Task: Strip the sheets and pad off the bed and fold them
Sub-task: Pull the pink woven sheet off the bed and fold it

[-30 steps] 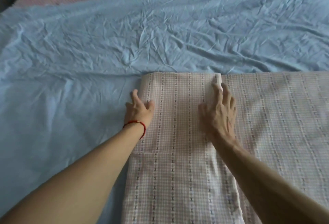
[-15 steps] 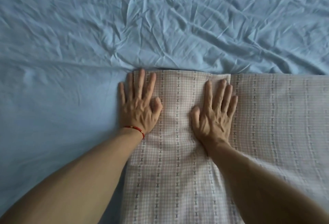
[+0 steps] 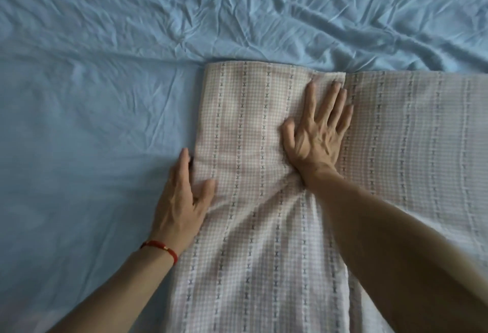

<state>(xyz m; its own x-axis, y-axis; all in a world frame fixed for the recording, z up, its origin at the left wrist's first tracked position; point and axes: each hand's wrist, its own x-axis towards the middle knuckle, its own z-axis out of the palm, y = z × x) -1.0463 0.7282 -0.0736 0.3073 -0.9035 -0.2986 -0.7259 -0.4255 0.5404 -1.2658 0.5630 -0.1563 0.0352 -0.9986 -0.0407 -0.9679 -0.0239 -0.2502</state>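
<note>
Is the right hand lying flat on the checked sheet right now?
Yes, the right hand lies palm down with its fingers spread straight on the folded checked sheet, near its far edge.
</note>
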